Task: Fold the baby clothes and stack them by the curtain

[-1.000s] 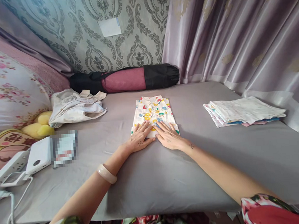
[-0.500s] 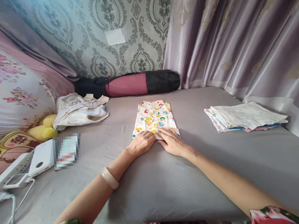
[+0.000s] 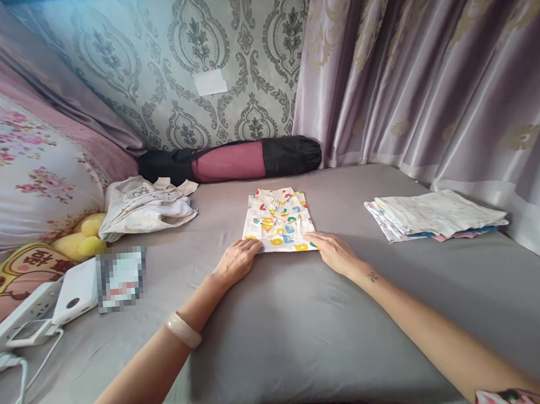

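Note:
A small folded shirt [image 3: 277, 217] lies flat on the grey sheet. It is white with a collar and a colourful print, its collar end pointing away from me. My left hand [image 3: 237, 257] rests at its near left corner, fingers together and laid on the edge. At the near right corner, my right hand [image 3: 334, 251] lies with its fingers stretched over the fabric. Neither hand lifts the cloth. Both thumbs are mostly hidden. A pale bangle [image 3: 184, 330] is on my left wrist.
On the right lies a stack of folded clothes [image 3: 439, 213]. A crumpled pale garment [image 3: 149, 206] is at the left, near a yellow plush [image 3: 82, 235]. A white power bank [image 3: 76, 290] and power strip [image 3: 25, 314] lie nearer. A black and pink rolled bag [image 3: 228, 160] lies along the wall.
My hands have slid apart from the middle of the shirt's near edge to its two near corners, uncovering that edge. The view has tilted slightly up.

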`<control>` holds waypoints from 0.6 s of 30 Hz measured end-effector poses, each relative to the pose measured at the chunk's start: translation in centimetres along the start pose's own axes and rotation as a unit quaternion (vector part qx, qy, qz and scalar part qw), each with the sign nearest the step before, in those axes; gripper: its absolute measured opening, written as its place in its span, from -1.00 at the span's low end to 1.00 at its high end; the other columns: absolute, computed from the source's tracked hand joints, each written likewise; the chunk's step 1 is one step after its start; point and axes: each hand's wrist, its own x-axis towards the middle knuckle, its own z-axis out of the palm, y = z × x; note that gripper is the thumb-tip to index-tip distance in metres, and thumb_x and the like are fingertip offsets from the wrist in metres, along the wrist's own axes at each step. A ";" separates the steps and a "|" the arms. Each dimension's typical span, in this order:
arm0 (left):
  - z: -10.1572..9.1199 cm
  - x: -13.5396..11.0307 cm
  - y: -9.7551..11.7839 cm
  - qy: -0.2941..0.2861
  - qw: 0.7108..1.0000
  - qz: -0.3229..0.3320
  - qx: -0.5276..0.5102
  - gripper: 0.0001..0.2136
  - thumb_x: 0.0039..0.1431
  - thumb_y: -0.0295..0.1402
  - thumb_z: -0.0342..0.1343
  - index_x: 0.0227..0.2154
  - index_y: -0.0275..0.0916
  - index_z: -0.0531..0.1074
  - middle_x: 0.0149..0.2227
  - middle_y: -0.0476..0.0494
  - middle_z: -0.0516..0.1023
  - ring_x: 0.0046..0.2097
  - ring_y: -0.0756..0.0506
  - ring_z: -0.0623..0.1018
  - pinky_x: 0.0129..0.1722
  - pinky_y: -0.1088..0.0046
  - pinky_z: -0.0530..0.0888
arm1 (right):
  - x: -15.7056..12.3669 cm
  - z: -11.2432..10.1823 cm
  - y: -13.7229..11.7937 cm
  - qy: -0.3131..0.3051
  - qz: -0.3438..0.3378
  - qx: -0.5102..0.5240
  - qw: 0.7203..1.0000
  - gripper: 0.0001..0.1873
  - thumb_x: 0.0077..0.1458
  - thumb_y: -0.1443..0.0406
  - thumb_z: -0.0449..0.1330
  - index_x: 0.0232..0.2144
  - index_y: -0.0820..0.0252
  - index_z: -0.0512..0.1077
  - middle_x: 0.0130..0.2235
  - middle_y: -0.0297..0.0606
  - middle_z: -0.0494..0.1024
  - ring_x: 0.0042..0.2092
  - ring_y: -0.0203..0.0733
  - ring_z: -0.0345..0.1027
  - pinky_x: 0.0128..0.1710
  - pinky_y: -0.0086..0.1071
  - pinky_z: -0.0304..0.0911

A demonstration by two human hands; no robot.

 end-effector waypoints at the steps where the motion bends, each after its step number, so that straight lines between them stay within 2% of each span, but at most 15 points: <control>1: 0.1 -0.3 -0.5 -0.001 1.000 -0.017 -0.003 -0.62 0.23 -0.54 -0.17 0.01 -0.23 0.41 0.04 -0.28 0.52 0.08 -0.16 0.51 0.07 0.21 0.45 | -0.1 0.0 0.1 0.000 -0.001 0.001 1.000 -0.29 0.05 0.60 -0.12 0.20 0.09 0.32 0.19 -0.22 0.40 0.20 -0.16 0.27 0.21 -0.20 0.19; 4: 0.1 -1.0 -1.5 -0.014 0.999 -0.037 -0.012 -0.50 0.12 -0.62 -0.14 0.09 -0.18 0.37 0.13 -0.20 0.46 0.15 -0.11 0.45 0.14 0.26 0.42 | -0.3 -0.2 0.0 -0.003 -0.005 -0.009 1.000 -0.29 0.05 0.61 -0.12 0.19 0.11 0.34 0.19 -0.21 0.39 0.21 -0.15 0.25 0.22 -0.20 0.18; 7: -0.7 -1.7 -1.4 -0.015 1.000 -0.021 -0.017 -0.46 0.08 -0.64 -0.14 0.11 -0.16 0.35 0.15 -0.16 0.45 0.16 -0.09 0.45 0.17 0.27 0.39 | -0.9 -0.8 -0.3 -0.002 -0.020 -0.022 1.000 -0.28 0.03 0.62 -0.13 0.18 0.12 0.35 0.19 -0.21 0.40 0.21 -0.14 0.26 0.23 -0.17 0.16; 10: -2.3 -2.6 -0.2 -0.016 1.000 0.003 -0.019 -0.49 0.14 -0.62 -0.16 0.11 -0.15 0.36 0.12 -0.14 0.48 0.12 -0.08 0.49 0.18 0.23 0.38 | -2.2 -2.0 -1.1 -0.010 -0.051 -0.020 0.998 -0.27 0.01 0.62 -0.13 0.18 0.13 0.34 0.19 -0.22 0.40 0.20 -0.16 0.28 0.25 -0.15 0.12; 14: -5.1 -4.3 2.4 -0.038 0.998 0.032 -0.042 -0.53 0.21 -0.58 -0.19 0.09 -0.13 0.37 0.05 -0.11 0.54 0.04 -0.09 0.54 0.15 0.23 0.40 | -5.1 -4.0 -2.8 -0.054 -0.061 0.012 0.997 -0.26 0.00 0.62 -0.13 0.17 0.10 0.36 0.17 -0.25 0.42 0.17 -0.16 0.31 0.24 -0.15 0.14; 18: -7.2 -5.7 4.3 -0.071 0.992 0.012 -0.107 -0.58 0.22 -0.51 -0.15 0.05 -0.10 0.43 -0.12 -0.12 0.62 -0.12 -0.10 0.60 -0.06 0.35 0.50 | -7.3 -6.0 -4.2 -0.124 -0.036 0.058 0.990 -0.32 0.05 0.55 -0.10 0.12 -0.03 0.41 0.10 -0.33 0.49 0.10 -0.14 0.38 0.11 -0.25 0.27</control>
